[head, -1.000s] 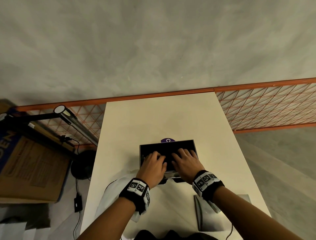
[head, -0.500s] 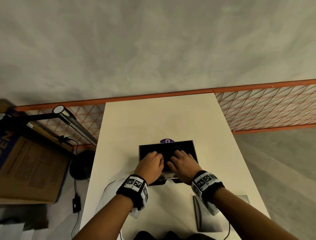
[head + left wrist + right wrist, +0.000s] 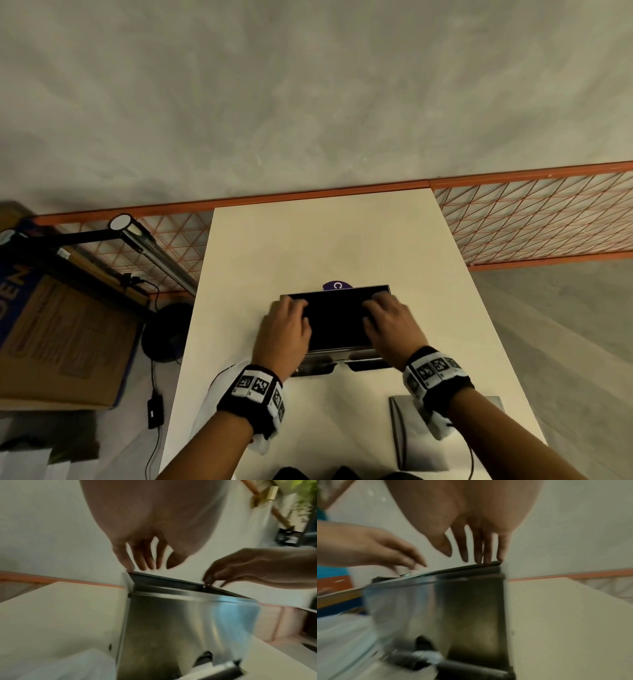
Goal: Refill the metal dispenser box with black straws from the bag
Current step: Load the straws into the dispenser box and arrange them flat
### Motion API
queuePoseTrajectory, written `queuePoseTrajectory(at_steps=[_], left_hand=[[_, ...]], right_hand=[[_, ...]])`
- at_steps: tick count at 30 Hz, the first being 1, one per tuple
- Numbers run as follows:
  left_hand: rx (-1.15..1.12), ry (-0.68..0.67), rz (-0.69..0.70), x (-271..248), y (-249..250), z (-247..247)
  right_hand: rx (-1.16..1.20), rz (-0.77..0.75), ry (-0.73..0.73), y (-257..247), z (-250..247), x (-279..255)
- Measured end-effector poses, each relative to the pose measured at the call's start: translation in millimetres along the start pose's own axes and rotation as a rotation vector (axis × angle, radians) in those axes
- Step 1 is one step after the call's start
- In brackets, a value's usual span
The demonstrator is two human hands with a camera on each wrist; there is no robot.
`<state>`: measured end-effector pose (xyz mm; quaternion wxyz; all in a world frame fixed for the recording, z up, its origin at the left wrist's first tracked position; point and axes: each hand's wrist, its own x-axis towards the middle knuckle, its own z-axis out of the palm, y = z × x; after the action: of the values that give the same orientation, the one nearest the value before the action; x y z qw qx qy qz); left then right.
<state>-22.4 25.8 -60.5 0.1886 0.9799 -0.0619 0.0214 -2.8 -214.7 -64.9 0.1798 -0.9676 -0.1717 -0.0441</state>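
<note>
The metal dispenser box (image 3: 342, 350) stands mid-table with its top uncovered. Its inside shows as a black mass of straws (image 3: 335, 323); single straws cannot be made out. My left hand (image 3: 288, 313) lies over the box's left end, fingers fairly straight, fingertips (image 3: 144, 566) at the top left corner of the box (image 3: 188, 628). My right hand (image 3: 381, 310) lies over the right end, fingertips (image 3: 486, 561) touching the rim of the box (image 3: 445, 608). Neither hand grips anything. Black straws (image 3: 471, 669) lie in the front tray. The pale plastic bag (image 3: 214, 397) lies under my left wrist.
A flat grey metal piece (image 3: 407, 442) lies on the white table (image 3: 308, 246) under my right forearm. A purple item (image 3: 337, 285) peeks out behind the box. Orange mesh railing (image 3: 531, 219) runs behind the table; a cardboard box (image 3: 65, 342) and lamp (image 3: 137, 233) stand left.
Both hands have slid apart from the middle of the box top, the left to the left end, the right to the right end. The box has not moved.
</note>
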Motion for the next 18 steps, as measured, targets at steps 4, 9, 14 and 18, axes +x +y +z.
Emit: queuePoseTrajectory(at_steps=[4, 9, 14, 18], left_hand=[[0.142, -0.305, -0.427, 11, -10, -18], [0.100, -0.438, -0.392, 24, -14, -14], [0.182, -0.221, -0.336, 20, 2, -32], [0.176, -0.220, -0.333, 4, 5, -31]], right_hand=[[-0.047, 0.508, -0.250, 25, -29, 8], [0.031, 0.563, -0.593, 22, -33, 35], [-0.114, 0.429, -0.372, 20, -49, 37], [-0.145, 0.389, -0.405, 20, -43, 15]])
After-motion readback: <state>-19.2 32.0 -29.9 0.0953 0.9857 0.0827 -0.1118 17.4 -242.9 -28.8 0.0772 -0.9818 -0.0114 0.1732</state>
